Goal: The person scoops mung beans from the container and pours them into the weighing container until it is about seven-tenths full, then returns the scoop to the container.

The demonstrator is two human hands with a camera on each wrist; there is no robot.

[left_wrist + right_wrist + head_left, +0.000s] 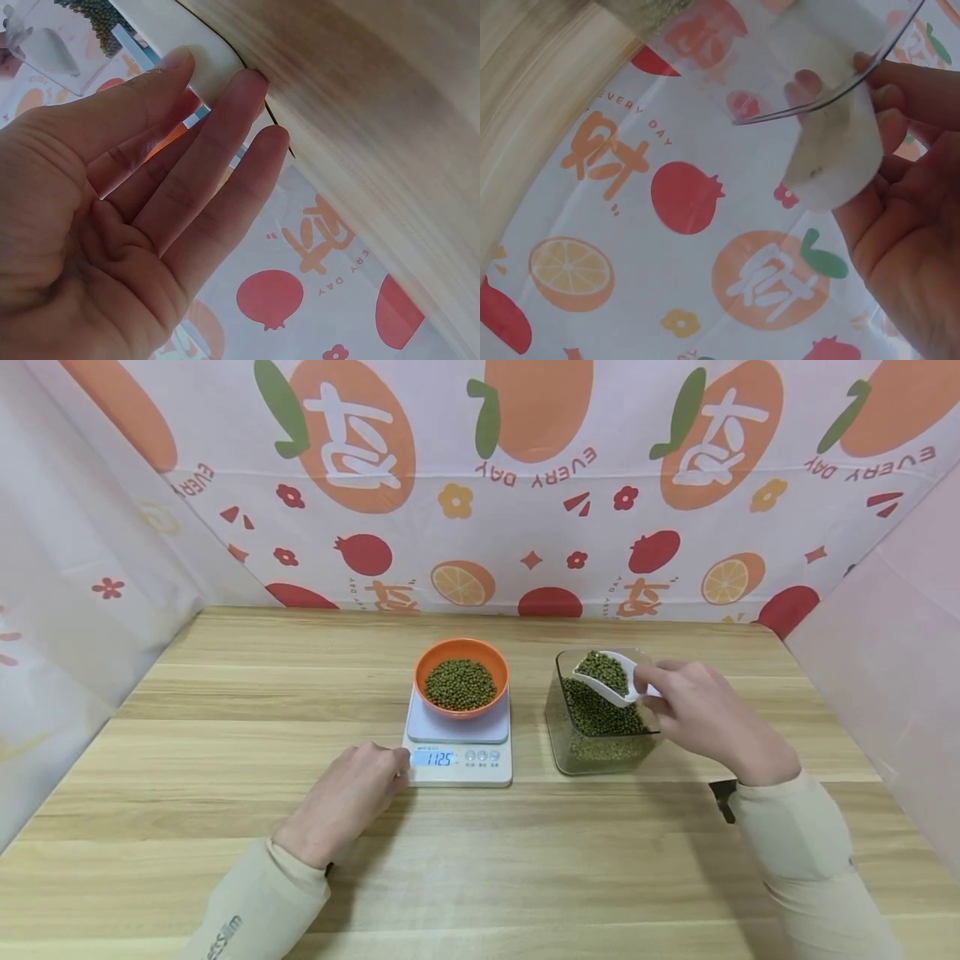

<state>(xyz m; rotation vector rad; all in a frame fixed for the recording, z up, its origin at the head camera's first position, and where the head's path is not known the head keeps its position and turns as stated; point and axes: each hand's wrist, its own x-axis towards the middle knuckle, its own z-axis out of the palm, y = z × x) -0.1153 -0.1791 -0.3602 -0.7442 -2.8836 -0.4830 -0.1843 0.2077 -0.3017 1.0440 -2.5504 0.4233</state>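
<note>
A white scoop heaped with green mung beans is held by its handle in my right hand, over the clear square container. More mung beans fill part of that container. In the right wrist view the scoop shows partly through the clear wall. My left hand touches the left side of the white kitchen scale. The left wrist view shows the thumb and fingertips at the scale's edge. On the scale stands an orange bowl with mung beans inside; the display seems to read 112.5.
Everything stands on a light wood-grain table. A fruit-printed curtain hangs behind its back edge, and plain cloth panels flank both sides. The container stands a short gap to the right of the scale.
</note>
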